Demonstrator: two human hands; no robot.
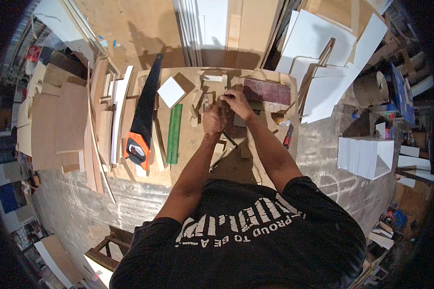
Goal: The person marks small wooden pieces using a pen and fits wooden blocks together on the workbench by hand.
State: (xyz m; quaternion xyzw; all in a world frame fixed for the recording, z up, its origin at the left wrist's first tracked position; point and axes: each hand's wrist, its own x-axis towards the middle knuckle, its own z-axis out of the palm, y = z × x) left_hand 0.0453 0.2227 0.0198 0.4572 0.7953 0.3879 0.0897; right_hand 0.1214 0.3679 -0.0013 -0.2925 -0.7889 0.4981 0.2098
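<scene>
Close together over the middle of the wooden work board (188,171) are both my hands. My left hand (214,119) is closed, fingers curled at the small wooden pieces (207,101); what it grips is hidden. Thumb and fingers of my right hand (238,104) are pinched near the end of a thin wooden piece, and what sits between them is too small to name. Just beyond lies a small white block (212,78). A green ruler (175,134) rests left of my hands, and a dark red sanding block or board (267,91) lies to the right.
A handsaw (139,144) with an orange handle lies at the board's left, beside stacked wood strips (103,130). A white square tile (171,92) sits behind the ruler. At right are a red utility knife (288,136), white sheets (323,91) and a stack of white panels (361,156).
</scene>
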